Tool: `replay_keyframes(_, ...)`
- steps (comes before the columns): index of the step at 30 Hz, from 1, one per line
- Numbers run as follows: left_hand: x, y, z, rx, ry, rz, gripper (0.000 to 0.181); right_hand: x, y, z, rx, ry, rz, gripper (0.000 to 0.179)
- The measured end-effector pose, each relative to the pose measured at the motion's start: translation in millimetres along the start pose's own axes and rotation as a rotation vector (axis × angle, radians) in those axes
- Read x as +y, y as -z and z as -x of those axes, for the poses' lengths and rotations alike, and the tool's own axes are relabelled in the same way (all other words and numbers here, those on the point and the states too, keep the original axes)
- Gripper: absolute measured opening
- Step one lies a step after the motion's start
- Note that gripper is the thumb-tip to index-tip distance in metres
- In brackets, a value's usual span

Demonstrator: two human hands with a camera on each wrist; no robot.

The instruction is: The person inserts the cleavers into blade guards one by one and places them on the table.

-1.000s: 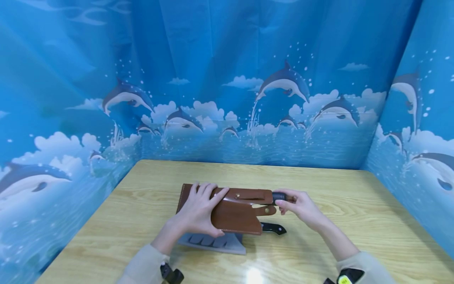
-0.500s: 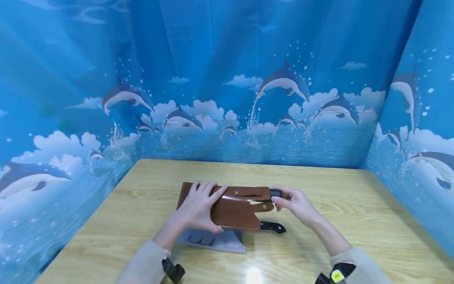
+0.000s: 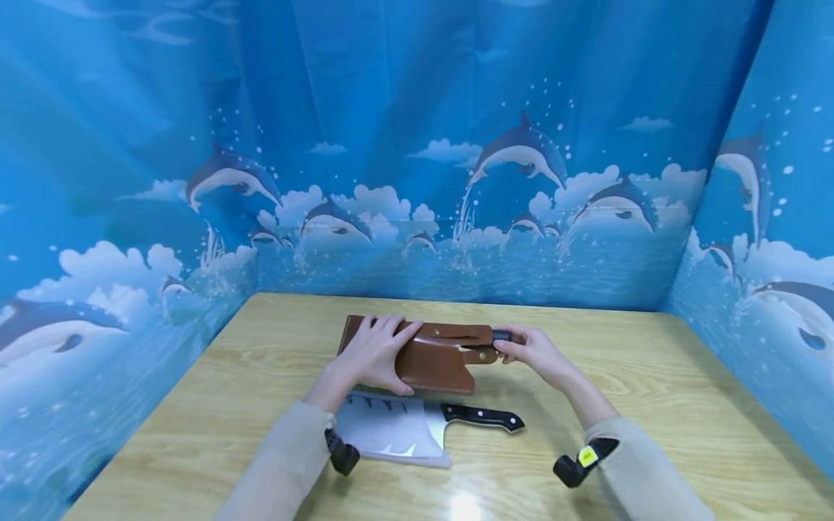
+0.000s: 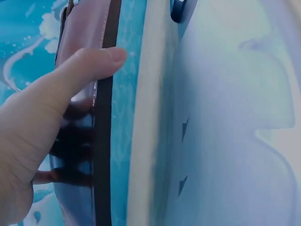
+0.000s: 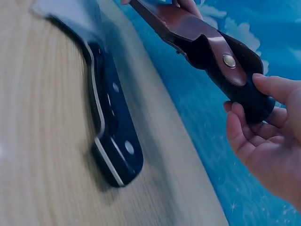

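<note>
A brown leather knife sheath is held up, tilted, over the table. From its right end sticks a rounded black handle; any blade inside is hidden. My left hand grips the sheath's left part, fingers over the top edge and thumb on the lower edge. Around the black handle's end curl the thumb and fingers of my right hand. A strap with a metal snap lies against that handle in the right wrist view. In front lies a cleaver, its broad shiny blade to the left and riveted black handle to the right.
The light wooden table carries the cleaver near its middle. Blue curtains printed with dolphins stand behind it and along both sides. A small black camera sits on the left sleeve.
Both hands have moved the sheath and black handle up and away from the cleaver. Most of the cleaver, earlier covered by the sheath, now shows.
</note>
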State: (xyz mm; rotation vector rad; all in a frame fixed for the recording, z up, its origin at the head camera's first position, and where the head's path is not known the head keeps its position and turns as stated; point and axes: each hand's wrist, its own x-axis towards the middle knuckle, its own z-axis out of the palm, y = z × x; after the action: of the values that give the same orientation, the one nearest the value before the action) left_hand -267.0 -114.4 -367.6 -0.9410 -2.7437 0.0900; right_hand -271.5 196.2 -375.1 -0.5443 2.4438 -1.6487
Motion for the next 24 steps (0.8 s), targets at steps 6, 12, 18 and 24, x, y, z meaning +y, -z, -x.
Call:
replay_keyframes(6, -3.3, -14.8, -12.9, -0.087, 0.013, 0.035, 0.113, 16.4, 2.3, -12.3, -0.042, -0.046, 0.038, 0.052)
replay_keyframes(12, -4.1, -27.6, -21.7, -0.137, 0.030, 0.053, 0.112, 28.0, 1.8, -20.4, -0.053, -0.085, 0.079, 0.047)
replay_keyframes(18, -3.0, -35.5, -26.4, -0.210, 0.058, 0.070, 0.111, 37.4, -0.8, -25.6, -0.052, -0.085, 0.158, 0.043)
replay_keyframes(24, -3.3, -38.3, -30.0, -0.248, 0.068, 0.097, 0.109, 41.6, -3.8, -30.5, -0.017, -0.143, 0.264, 0.041)
